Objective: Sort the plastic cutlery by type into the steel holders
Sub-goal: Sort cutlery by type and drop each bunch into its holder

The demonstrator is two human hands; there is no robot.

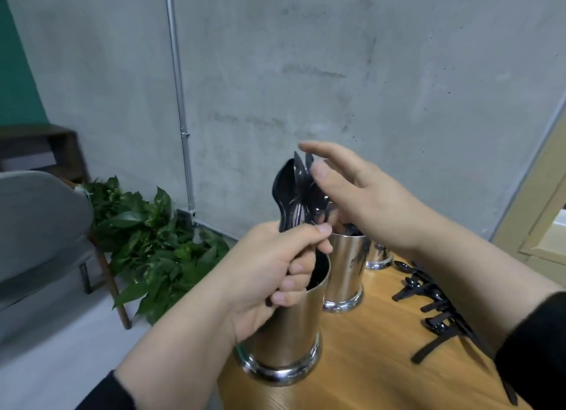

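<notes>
Three steel holders are standing in a row along the table (382, 342) edge, and I am watching a bundle of black spoons (295, 192) being held just above the nearest holder (291, 327). The left hand (269, 274) is gripping the spoon handles in a closed fist, bowls pointing up, with its thumb lying across the top of the bundle. The right hand (364, 192) is hovering beside the spoon bowls with fingers spread and relaxed, thumb close to the tips; I am judging it to be holding nothing (though whether the thumb is actually touching a spoon, I cannot tell).

What is worrying me is the fan of the bowls: they are splaying apart, so as the bundle is going down one handle may be catching on the rim and slipping out toward the floor on the left. The nearest holder is also sitting close to the table corner, so a downward knock from the fist could be tipping it off.

The middle holder (346, 274) is already showing dark cutlery at its mouth, the far holder (379, 258) is mostly hidden behind the right forearm, and the unsorted cutlery (435, 302) is lying on the table to the right.
</notes>
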